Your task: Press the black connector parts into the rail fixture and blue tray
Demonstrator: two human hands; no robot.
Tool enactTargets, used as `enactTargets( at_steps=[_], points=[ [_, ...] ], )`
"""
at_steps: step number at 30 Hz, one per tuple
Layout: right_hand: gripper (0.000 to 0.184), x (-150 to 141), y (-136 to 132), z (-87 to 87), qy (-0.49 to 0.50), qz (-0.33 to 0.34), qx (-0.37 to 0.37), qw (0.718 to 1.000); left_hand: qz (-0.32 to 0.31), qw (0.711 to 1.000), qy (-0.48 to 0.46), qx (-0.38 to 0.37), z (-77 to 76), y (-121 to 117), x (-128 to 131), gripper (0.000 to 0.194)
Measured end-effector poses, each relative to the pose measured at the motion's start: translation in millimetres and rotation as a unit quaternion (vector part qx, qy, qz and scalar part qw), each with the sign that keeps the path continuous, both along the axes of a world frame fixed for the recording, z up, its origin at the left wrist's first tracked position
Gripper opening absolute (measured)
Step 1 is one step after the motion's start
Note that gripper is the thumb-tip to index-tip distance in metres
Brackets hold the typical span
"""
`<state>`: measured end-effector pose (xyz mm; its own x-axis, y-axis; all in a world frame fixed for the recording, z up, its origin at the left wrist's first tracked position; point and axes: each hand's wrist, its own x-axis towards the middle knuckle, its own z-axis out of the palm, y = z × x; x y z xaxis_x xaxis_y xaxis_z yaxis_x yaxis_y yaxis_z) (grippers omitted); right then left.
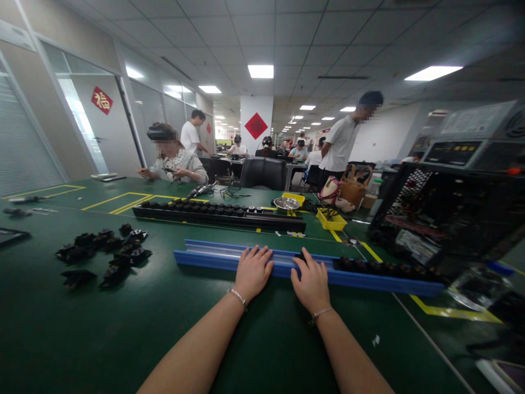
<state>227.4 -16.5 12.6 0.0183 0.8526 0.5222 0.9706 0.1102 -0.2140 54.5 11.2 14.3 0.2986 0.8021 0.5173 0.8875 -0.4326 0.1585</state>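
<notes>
A long blue channel rail (pixel 229 261) lies across the green table in front of me. My left hand (pixel 253 271) rests over its middle, fingers stretched out and spread on the rail, holding nothing. To its right, my right hand (pixel 312 279) reaches into the channel with bent fingers at a small black part (pixel 302 255), mostly hidden by the fingers. Farther right, a row of similar black parts (pixel 377 266) sits inside the channel. Loose black parts (pixel 118 262) lie in a heap on the table at the left.
Behind the blue rail stands a black rail (pixel 221 216) filled with black parts. A metal bowl (pixel 286 203) and a yellow bin (pixel 330 219) are beyond it. An open computer case (pixel 430 213) bounds the right side. Across the table a person (pixel 176 158) sits working; another stands (pixel 342 139) at the right.
</notes>
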Motion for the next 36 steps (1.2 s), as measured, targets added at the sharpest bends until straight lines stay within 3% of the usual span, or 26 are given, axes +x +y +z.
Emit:
enactTargets(
  at_steps=[36],
  points=[
    [0.037, -11.9, -5.5, 5.7, -0.015, 0.029, -0.026, 0.999, -0.006, 1.0, -0.008, 0.005, 0.5, -1.0, -2.3, 0.04]
  ],
)
